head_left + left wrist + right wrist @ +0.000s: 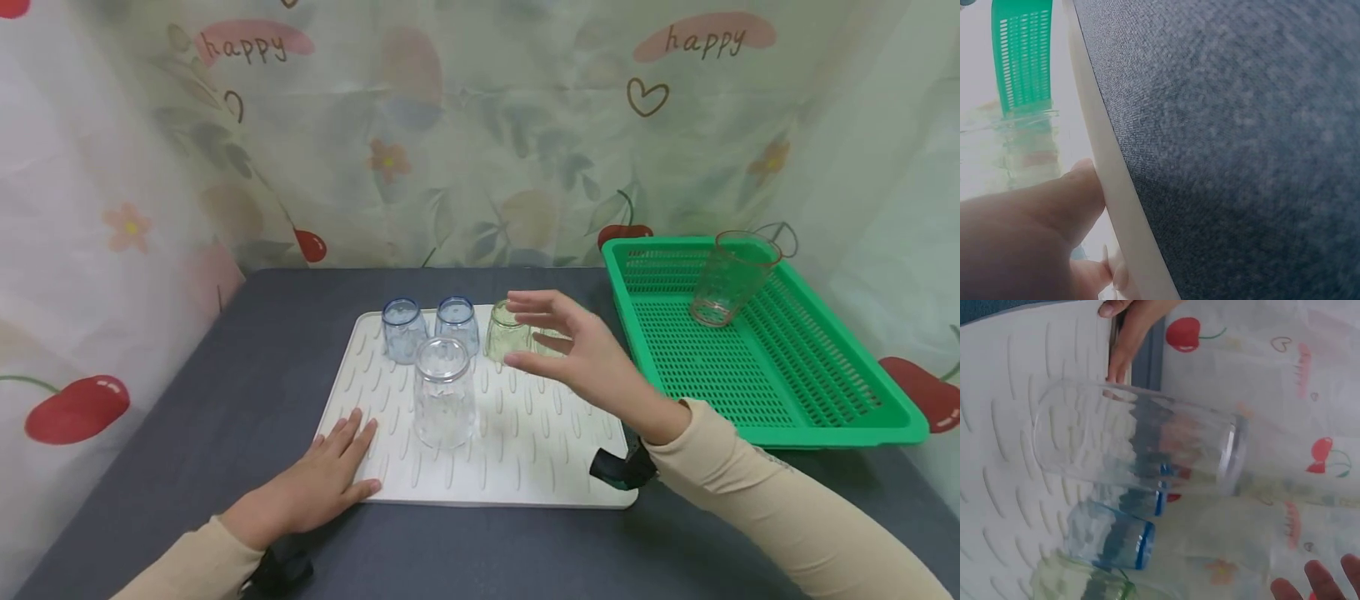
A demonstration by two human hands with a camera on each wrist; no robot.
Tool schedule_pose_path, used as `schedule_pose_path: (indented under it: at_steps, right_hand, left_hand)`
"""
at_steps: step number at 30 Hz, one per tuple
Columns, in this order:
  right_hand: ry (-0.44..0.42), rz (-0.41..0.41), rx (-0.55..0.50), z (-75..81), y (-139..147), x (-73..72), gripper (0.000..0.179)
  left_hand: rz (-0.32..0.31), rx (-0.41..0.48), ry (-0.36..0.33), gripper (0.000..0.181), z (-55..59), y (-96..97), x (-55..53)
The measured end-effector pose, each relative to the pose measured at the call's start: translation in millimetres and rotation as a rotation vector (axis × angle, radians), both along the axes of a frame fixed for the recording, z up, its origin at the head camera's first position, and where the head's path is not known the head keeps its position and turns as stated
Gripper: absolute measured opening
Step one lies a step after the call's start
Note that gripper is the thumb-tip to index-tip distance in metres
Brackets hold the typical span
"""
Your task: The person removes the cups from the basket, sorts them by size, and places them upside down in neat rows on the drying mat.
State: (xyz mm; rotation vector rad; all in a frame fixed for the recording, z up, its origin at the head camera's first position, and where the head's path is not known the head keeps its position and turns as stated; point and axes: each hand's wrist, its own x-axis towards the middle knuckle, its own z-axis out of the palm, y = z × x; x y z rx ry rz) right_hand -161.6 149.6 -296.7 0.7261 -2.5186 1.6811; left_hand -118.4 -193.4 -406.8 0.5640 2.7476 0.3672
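Observation:
A white ribbed drying mat point(517, 467) lies on the dark table. My left hand point(330, 471) rests spread on its left front corner, with the thumb at the front edge in the left wrist view. Nearest to that hand, a tall clear glass point(444, 408) stands base up on the mat. Behind it are two blue-tinted glasses point(402, 333), also base up. My right hand point(581, 354) is raised over the mat's right part, fingers apart and holding nothing. It partly covers a green-tinted glass point(505, 337) and a second green one point(551, 337) behind its fingers.
A green plastic basket point(825, 333) stands on the right of the table. Inside it leans a clear glass point(727, 279) with a reddish rim and a handle. Printed curtains point(480, 150) surround the table at the back and sides.

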Motion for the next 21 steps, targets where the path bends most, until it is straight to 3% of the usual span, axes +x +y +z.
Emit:
schedule_pose_path:
  at_steps: [6,12,15,21]
  right_hand:
    - [0.071,-0.046,-0.015,28.6,42,2.4,0.05]
    - [0.181,-0.174,-0.079,46.1,84,-6.2,0.045]
    - [0.223,-0.248,-0.09,46.2,107,-15.9,0.046]
    - [0.219,-0.388,-0.097,32.3,151,-39.2,0.052]
  left_hand:
    - [-0.012,0.01,0.01,0.085,-3.6,-0.3,-3.6]
    - [-0.011,0.014,-0.014,0.087,-5.2,-0.2,-5.7]
    - [-0.008,0.023,-0.015,0.086,-3.9,-0.3,-4.0]
    - [-0.018,0.032,0.0,0.085,-4.9,-2.1,-1.6]
